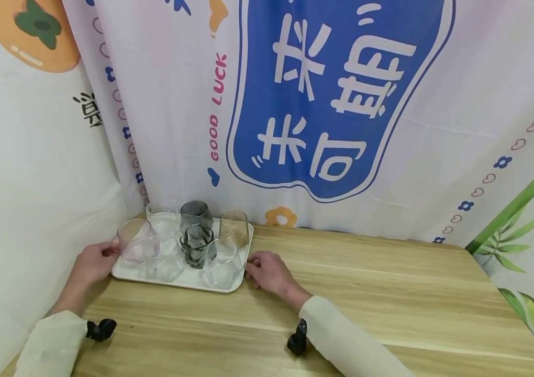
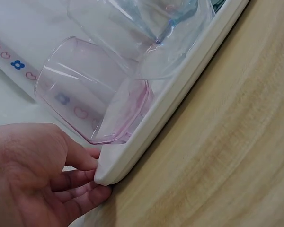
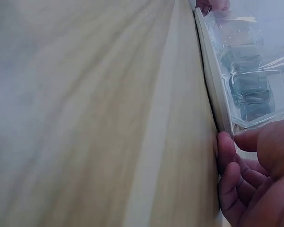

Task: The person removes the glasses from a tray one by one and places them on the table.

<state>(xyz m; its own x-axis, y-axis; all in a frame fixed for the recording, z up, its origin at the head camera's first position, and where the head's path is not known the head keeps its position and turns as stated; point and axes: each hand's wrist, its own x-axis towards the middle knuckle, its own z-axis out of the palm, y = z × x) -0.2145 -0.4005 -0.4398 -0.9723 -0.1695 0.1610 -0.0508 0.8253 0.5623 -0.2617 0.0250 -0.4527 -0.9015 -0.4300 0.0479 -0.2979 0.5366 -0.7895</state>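
A white tray (image 1: 187,285) bearing several drinking glasses lies on the wooden table, near the back left. At its left end my left hand (image 1: 95,262) grips the rim, thumb on top and fingers curled beneath the corner in the left wrist view. My right hand (image 1: 270,272) pinches the right end between thumb and fingers. Closest to the left hand stands a pink-tinted glass (image 2: 92,90). Beside the right hand is a clear glass (image 1: 222,264). Between them are a dark grey faceted glass (image 1: 196,246), another clear glass (image 1: 163,259), and behind, a smoky glass (image 1: 196,212) and an amber glass (image 1: 235,230).
The wooden table (image 1: 366,293) extends to the right and toward me. Behind the tray hangs a printed curtain (image 1: 177,131), close to the table's back edge. A white cloth wall (image 1: 36,199) borders the left side.
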